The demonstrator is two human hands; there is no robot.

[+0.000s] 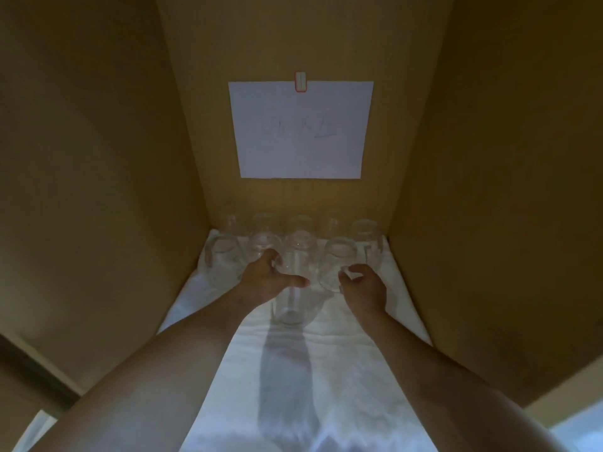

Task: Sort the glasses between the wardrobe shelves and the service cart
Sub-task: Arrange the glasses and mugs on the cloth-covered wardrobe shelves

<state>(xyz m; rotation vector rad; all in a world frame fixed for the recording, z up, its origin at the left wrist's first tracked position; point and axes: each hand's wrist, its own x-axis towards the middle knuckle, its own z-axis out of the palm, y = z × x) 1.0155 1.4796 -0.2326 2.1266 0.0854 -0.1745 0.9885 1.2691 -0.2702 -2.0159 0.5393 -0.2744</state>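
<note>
A: Head view. What do the hands hold?

B: The left hand is wrapped round a tall glass at the front of the shelf, thumb stretched across its near side, fingers curled behind. The right hand pinches the lower wall of a rounded glass just beside it, fingers bent.

A: How should such glasses handle?

B: Probably light, rigid, smooth and breakable. A grip round the mid-wall, as here, seems safest. Neighbours stand close enough to knock together.

A: Where are they, and how many?

B: All stand on the white cloth covering the shelf, against the back wall. About ten: some five in the back row, four in the next, and the tall one in front. The dim light makes the back row uncertain.

A: Anything else?

B: One paper sheet, held by one clip. Its writing is illegible.
</note>
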